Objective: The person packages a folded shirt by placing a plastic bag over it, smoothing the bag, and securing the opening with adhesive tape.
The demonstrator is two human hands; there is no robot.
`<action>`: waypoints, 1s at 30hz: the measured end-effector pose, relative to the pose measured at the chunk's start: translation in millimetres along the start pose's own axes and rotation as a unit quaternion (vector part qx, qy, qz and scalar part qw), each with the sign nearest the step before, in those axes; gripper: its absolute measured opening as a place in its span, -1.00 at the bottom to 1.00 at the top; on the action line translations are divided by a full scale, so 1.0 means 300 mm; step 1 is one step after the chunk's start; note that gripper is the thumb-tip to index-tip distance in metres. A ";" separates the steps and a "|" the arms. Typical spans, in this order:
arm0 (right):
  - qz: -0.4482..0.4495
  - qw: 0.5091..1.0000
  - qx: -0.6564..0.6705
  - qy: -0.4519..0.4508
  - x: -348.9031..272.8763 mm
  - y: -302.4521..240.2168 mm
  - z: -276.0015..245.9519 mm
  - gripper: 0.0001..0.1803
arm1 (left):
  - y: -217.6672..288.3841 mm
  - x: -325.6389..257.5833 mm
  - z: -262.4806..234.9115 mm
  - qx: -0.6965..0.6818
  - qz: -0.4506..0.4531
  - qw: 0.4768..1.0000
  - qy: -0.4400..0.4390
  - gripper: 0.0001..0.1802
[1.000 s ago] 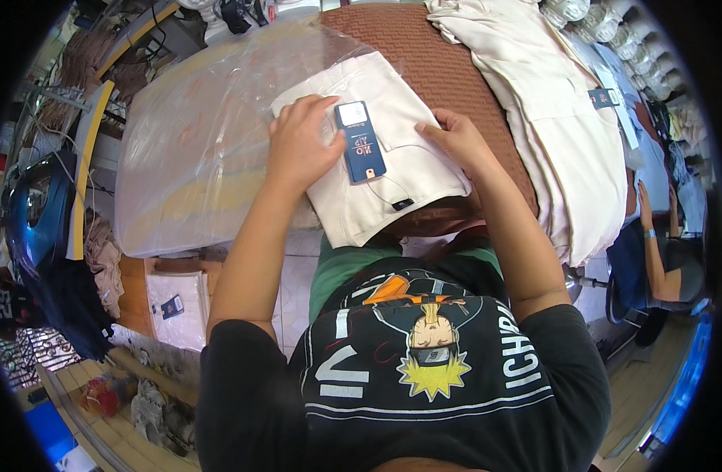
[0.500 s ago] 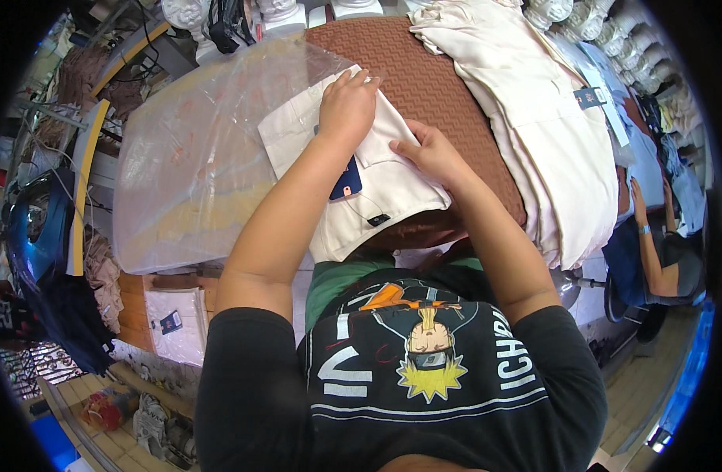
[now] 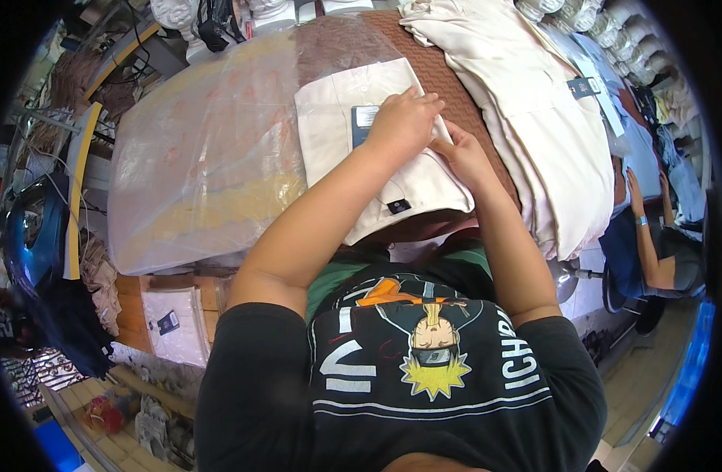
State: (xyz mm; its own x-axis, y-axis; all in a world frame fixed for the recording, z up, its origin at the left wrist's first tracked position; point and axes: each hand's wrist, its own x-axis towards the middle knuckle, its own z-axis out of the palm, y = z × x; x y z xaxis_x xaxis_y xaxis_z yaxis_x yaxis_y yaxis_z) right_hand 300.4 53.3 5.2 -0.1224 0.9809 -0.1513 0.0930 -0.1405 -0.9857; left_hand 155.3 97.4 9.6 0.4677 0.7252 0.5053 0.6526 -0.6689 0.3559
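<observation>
A folded cream garment (image 3: pixel 337 94) lies in front of me on the table, its near edge reaching past the table's front. On it are a navy hang tag (image 3: pixel 363 118), partly covered by my left hand, and a small black label (image 3: pixel 398 206) near the lower edge. My left hand (image 3: pixel 406 126) lies across the upper right part, its fingers closed over the garment's right edge. Just below it, my right hand (image 3: pixel 465 160) grips the same edge between thumb and fingers. The two hands nearly meet.
Clear plastic (image 3: pixel 207 149) spreads over the table's left side, beside brown textured cloth (image 3: pixel 475 118). A pile of cream garments (image 3: pixel 526 126) lies to the right. White mannequin heads (image 3: pixel 270 14) line the back. Another person's arm (image 3: pixel 648 244) is at far right. A bagged garment (image 3: pixel 172 318) sits lower left.
The folded garment has shifted right and turned slightly. My left hand has moved down and right to its right edge, close to my right hand, which has moved a little right.
</observation>
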 end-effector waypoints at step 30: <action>0.220 0.945 -0.012 -0.241 -0.414 0.003 0.088 -0.46 | -0.332 -0.407 -0.319 0.033 -0.207 0.974 0.082 -0.60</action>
State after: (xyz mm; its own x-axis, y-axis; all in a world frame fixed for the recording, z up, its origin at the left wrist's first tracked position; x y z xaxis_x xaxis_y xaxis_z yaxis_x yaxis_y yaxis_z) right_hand 289.6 -72.3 21.1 -0.5017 0.6518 -0.5687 0.2617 -0.5122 -0.8180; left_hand -23.9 59.9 -12.4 0.0578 0.8911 0.4501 0.8041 -0.3088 0.5081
